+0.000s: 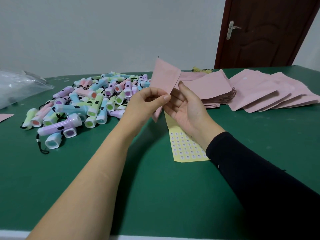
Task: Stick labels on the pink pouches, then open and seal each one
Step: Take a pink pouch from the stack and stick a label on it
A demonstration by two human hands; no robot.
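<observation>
I hold one pink pouch point(164, 78) upright above the green table point(155, 187). My left hand point(145, 104) pinches its lower edge between thumb and fingers. My right hand point(187, 106) grips the same pouch from the right side, its thumb near the pouch's right edge. A yellow label sheet point(185, 146) with several small round stickers lies flat just under my right wrist. A stack of pink pouches point(207, 87) lies behind my hands. A fanned row of pink pouches point(263, 90), the top one with a sticker on it, lies to the right.
A heap of pastel mini flashlights point(83, 104) with black cords covers the table's left middle. A clear plastic bag point(19, 87) lies at the far left, with a pink pouch corner point(5, 116) near it. A brown door point(265, 32) stands at the back right.
</observation>
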